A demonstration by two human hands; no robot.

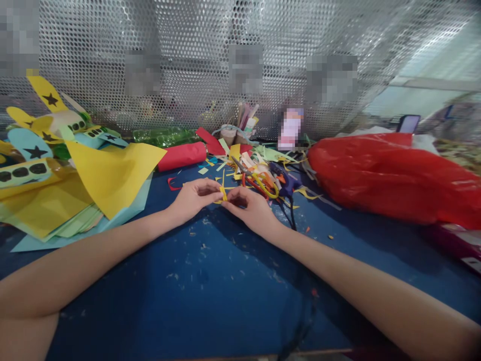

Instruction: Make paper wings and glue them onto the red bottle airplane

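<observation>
A small yellow paper strip (223, 193) is pinched between the fingertips of both hands, above the middle of the blue table (180, 296). My left hand (193, 199) grips it from the left with thumb and fingers together. From the right, my right hand (250, 208) closes on its other side. Just beyond the hands lie yellow-handled scissors (265, 184) among colourful paper scraps (259, 159). A dark blue glue gun (285, 181) with a black cord rests right of the scissors.
Yellow paper sheets (116, 173) and star-marked model planes (56, 123) are piled at left. A red paper-wrapped roll (182, 156) and green bottles (165, 136) lie behind. At right is a red plastic bag (391, 175). A perforated metal panel (195, 60) borders the back.
</observation>
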